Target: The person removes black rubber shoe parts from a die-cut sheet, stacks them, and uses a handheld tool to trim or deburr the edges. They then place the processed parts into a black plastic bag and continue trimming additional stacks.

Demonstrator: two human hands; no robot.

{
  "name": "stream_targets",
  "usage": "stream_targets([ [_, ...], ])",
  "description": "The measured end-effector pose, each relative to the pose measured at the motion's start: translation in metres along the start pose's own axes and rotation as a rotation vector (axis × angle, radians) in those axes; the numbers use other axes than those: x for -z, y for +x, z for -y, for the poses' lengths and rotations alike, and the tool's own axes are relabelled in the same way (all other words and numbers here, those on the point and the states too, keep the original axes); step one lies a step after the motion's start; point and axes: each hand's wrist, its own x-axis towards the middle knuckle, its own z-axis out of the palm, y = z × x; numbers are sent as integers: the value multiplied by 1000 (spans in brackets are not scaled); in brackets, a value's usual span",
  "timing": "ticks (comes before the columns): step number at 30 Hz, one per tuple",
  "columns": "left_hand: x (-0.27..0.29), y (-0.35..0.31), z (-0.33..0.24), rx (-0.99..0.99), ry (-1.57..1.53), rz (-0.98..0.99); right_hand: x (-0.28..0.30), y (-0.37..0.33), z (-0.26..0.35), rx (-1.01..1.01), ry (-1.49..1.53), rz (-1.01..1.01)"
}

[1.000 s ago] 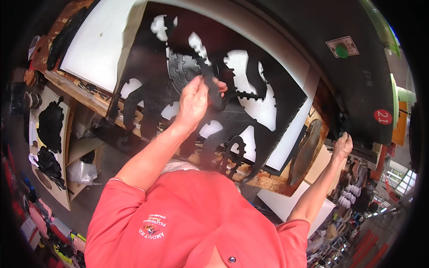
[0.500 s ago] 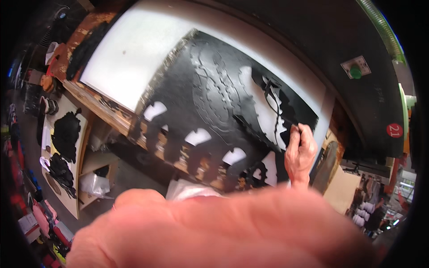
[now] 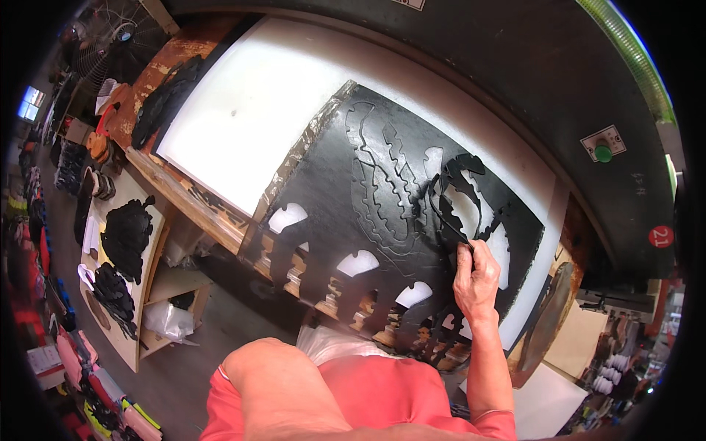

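Observation:
My right hand [image 3: 476, 278] pinches a thin black strip with jagged edges [image 3: 471, 176], curled up above a large black sheet [image 3: 316, 184]. The sheet looks like rubber and lies on a white board [image 3: 235, 88]. Long toothed outlines, sole-like in shape, are cut into its middle and still sit within it. Around the strip, white shows through openings in the sheet. Along the near edge the sheet has rounded gaps and hangs over the table's front. My left arm [image 3: 283, 389] is bent at the lower edge, and its hand lies outside the picture.
A dark machine beam with a green button [image 3: 603, 153] spans the far side. On the left, a side table [image 3: 151, 283] carries piles of black cut pieces [image 3: 126, 239]. A plastic bag [image 3: 168, 321] sits on the shelf below. A fan [image 3: 110, 44] stands at the far left.
My right hand has drawn the jagged strip left and nearer, curling it up off the sheet. The blurred bare arm that filled the lower picture has mostly gone. The view has shifted.

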Motion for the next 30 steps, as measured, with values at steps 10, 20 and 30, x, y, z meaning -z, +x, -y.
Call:
stream_targets([
  [10,-1,1,-2,2,-16,-2,0,3,-1,-31,23,-15],
  [20,-2,-1,-2,10,-35,-24,-2,3,-4,-34,21,-17],
  [30,8,4,0,46,-49,-86,-3,3,-5,24,-2,-16],
])
